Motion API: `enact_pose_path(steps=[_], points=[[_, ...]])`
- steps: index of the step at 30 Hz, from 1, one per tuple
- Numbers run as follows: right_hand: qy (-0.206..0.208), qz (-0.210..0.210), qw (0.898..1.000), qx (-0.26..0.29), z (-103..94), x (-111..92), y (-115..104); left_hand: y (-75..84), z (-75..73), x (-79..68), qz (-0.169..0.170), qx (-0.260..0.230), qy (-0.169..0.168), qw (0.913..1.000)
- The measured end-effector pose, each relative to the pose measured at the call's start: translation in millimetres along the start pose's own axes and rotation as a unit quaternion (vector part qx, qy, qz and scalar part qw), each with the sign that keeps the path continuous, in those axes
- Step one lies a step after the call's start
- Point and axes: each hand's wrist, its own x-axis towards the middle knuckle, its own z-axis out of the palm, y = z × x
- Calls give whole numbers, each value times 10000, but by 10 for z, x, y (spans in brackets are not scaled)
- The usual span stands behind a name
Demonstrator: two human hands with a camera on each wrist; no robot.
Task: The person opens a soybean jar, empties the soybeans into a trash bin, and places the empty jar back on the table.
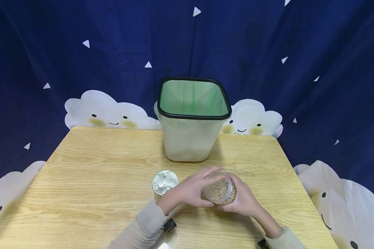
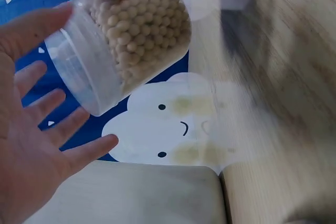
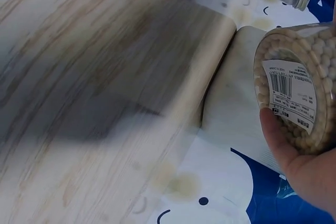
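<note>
A clear plastic jar (image 1: 232,195) of small beige balls is tilted, its translucent lid (image 1: 216,192) facing left. My right hand (image 1: 243,199) grips the jar's body from the right. My left hand (image 1: 193,189) is at the lid; in the left wrist view its fingers (image 2: 79,156) are straight and spread, with the thumb close to the lid's edge. Whether the thumb touches cannot be told. On the base of the jar, a white barcode label (image 3: 292,94) shows in the right wrist view.
Left of my left hand stands a second jar with a silver foil top (image 1: 164,181), partly behind the forearm. A pale bin (image 1: 187,141) with a black rim and green inside stands at the back of the wooden table (image 1: 96,173). Behind hangs a dark blue curtain (image 1: 118,62).
</note>
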Motion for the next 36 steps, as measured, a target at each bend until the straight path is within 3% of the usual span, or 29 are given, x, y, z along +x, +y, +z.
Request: enact_pose_path(steps=[3,6,15,18,21,25,28,31,36], points=[[-71,-27,10000,-16,0,-13,-3,-2,-14,3,200,-38,-160,9997],[-87,-5,9999,-54,3,-24,-6,4,-14,3,119,84,-187,9997],[-70,64,9997,-209,10,-52,-22,106,55,6,-1037,726,30,9920],[-117,38,9998,-168,12,-55,-22,130,65,-2,-1181,898,35,9889],[-128,35,9998,-129,4,-62,-19,106,57,-7,-835,923,-28,9922],[-126,74,9998,-105,-11,-71,-12,50,34,0,93,851,-327,9958],[-177,61,9997,-136,-13,-78,-3,31,18,6,484,797,-494,9944],[-240,1,9996,-116,-7,-85,10,36,4,5,436,798,-494,9946],[-268,-121,9995,-66,4,-79,9,65,-2,-3,-38,743,-304,9968]])
